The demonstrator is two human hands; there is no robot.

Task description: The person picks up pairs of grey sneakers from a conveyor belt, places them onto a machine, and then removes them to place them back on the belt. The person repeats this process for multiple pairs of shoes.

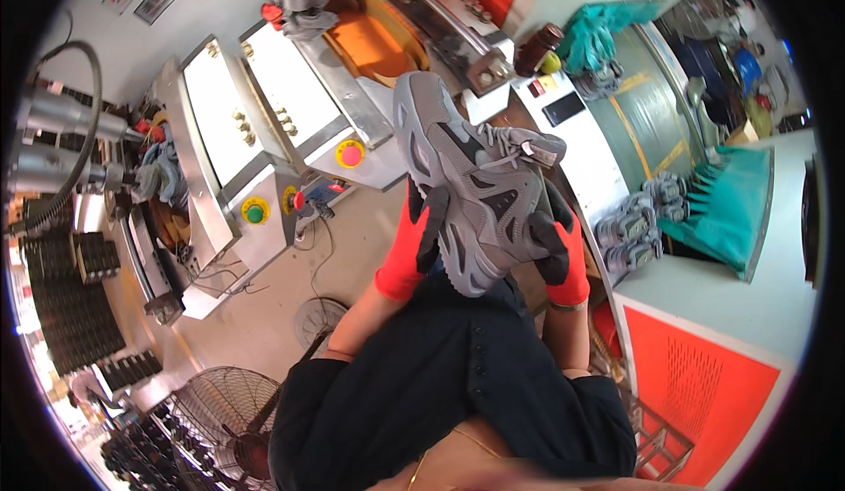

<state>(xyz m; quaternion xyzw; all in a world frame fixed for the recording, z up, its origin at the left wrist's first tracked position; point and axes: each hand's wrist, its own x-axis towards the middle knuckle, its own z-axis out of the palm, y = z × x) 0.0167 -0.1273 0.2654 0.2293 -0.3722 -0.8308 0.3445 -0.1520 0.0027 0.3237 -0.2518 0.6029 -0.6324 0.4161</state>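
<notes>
1. At the far left stand dark stacked racks (75, 306) and a wire-guarded fan (224, 421) on the floor, both well apart from the hands.
2. Next comes a grey machine console (264, 130) with a green button (254, 214) and a red button (349, 153) on yellow rings. It sits up and to the left of the hands, not touched.
3. The left hand (412, 245), in a red glove with black fingers (431, 227), grips the near left side of a grey sneaker (475, 179). Its fingers are wrapped over the edge of the sole and clamped on the shoe.
4. The grey sneaker is held up in the air between both hands, above the person's dark-clothed lap. Its long axis runs from the near end, at the hands, up and slightly left to the far end near the machine. The laced upper faces right.
5. The right hand (563, 253), gloved the same way, clamps the near right side of the sneaker, its fingers closed on it. Both hands are equally near, each touching the shoe at the near end.
6. Further right, more grey shoes (638, 227) lie on a pale desk (704, 297) beside a teal tray (735, 205), near but apart from the right hand.
</notes>
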